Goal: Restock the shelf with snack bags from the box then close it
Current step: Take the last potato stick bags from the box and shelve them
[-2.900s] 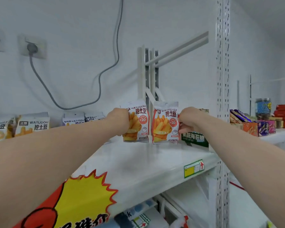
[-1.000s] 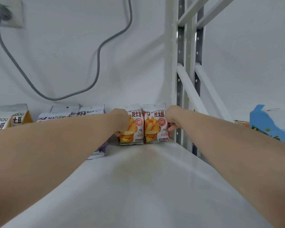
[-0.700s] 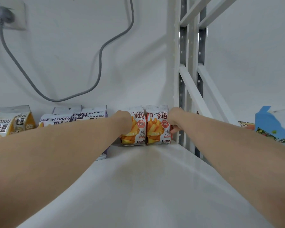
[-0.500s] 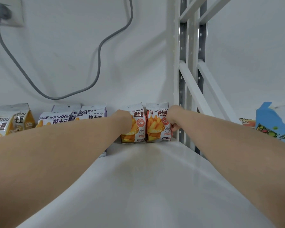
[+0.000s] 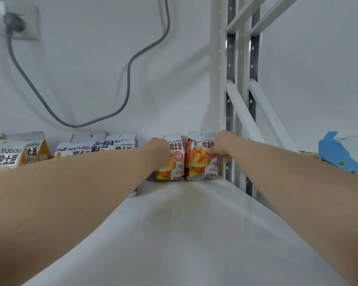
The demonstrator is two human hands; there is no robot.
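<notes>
A person reaches both bare arms to the back of a white shelf (image 5: 194,234), each hand gripping a snack bag stood upright against the wall. The left hand (image 5: 158,151) is closed around the left snack bag (image 5: 177,162); the right hand (image 5: 222,146) pinches the upper corner of the right snack bag (image 5: 198,162), which touches its neighbour and sits just beside the shelf's metal upright (image 5: 229,100). More bags (image 5: 6,157) line the wall to the left, beneath a grey cable (image 5: 128,79) plugged into a wall socket (image 5: 19,22).
</notes>
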